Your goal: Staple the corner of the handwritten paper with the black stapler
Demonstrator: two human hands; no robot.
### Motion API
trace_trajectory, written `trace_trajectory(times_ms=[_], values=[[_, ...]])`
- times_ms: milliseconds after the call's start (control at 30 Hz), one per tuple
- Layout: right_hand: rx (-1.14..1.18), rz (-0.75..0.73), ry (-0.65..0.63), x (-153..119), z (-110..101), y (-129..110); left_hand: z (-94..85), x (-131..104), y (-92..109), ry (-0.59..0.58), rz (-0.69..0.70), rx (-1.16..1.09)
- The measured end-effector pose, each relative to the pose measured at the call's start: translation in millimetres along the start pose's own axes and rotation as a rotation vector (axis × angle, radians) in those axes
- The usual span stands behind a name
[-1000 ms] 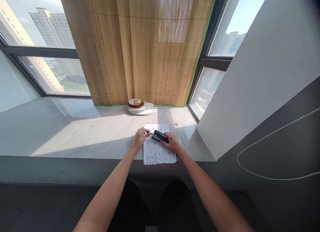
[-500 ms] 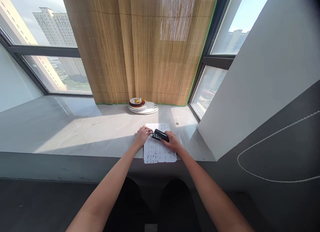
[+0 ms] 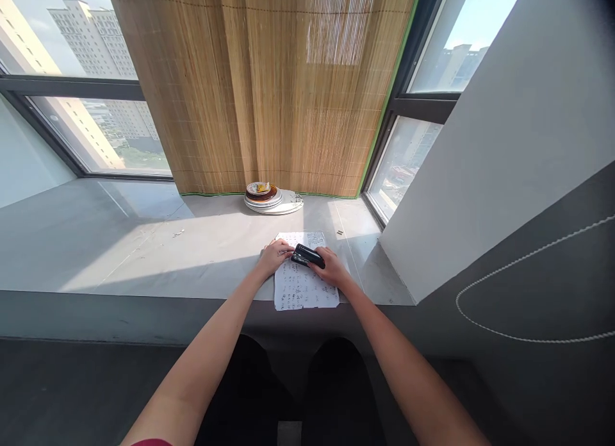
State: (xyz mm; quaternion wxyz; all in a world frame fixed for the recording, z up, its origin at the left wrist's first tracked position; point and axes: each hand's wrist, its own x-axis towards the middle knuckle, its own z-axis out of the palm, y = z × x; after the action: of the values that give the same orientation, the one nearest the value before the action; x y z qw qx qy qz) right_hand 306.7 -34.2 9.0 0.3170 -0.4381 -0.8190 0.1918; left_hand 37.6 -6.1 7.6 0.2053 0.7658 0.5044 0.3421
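Observation:
A black stapler [image 3: 307,255] lies slanted above a sheet of paper [image 3: 306,291] covered in handwriting. My right hand [image 3: 331,266] is wrapped round the stapler's near right end. At the stapler's far left end is my left hand [image 3: 275,255], its fingers pressed together at the tip; what they pinch, if anything, is too small to make out. The paper rests on the grey window ledge [image 3: 211,241], its lower edge reaching the ledge's front edge.
Behind the paper stands a stack of plates [image 3: 273,202] against a bamboo blind [image 3: 283,100]. Small staple-like bits [image 3: 339,232] lie right of the paper, and other scraps [image 3: 178,233] to the left. A white cord [image 3: 509,260] hangs at the right.
The stapler's two arms, spread apart before, are now closer together. My hands have stayed nearly in place, and the whole view has shifted slightly.

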Motion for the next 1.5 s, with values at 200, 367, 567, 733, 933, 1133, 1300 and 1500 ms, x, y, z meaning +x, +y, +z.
trace_trajectory(times_ms=[200, 367, 567, 733, 933, 1133, 1300, 1500], values=[[0.017, 0.004, -0.003, 0, -1, -1, -0.7, -2, 3, 0.031, 0.004, -0.011], [0.033, 0.026, -0.005, 0, -1, -2, -5.6, -16, 1, 0.198, -0.158, -0.141], [0.054, 0.01, -0.001, 1, -1, 0, -8.8, -37, 6, 0.08, -0.144, -0.271], [0.053, 0.004, -0.019, 4, 1, 1, -8.0, -34, 11, -0.182, -0.003, -0.253], [0.058, 0.013, 0.012, 4, 4, 4, -4.3, -31, 6, -0.245, 0.0, -0.162], [0.11, -0.004, 0.124, 0, 3, 8, 2.5, -29, 8, -0.129, 0.029, 0.065], [0.028, 0.129, 0.319, -7, -8, 21, -1.5, -29, 15, -0.169, 0.054, 0.11], [-0.159, 0.352, 0.538, -25, -37, 54, -7.4, -34, 25, -0.224, 0.088, 0.263]])
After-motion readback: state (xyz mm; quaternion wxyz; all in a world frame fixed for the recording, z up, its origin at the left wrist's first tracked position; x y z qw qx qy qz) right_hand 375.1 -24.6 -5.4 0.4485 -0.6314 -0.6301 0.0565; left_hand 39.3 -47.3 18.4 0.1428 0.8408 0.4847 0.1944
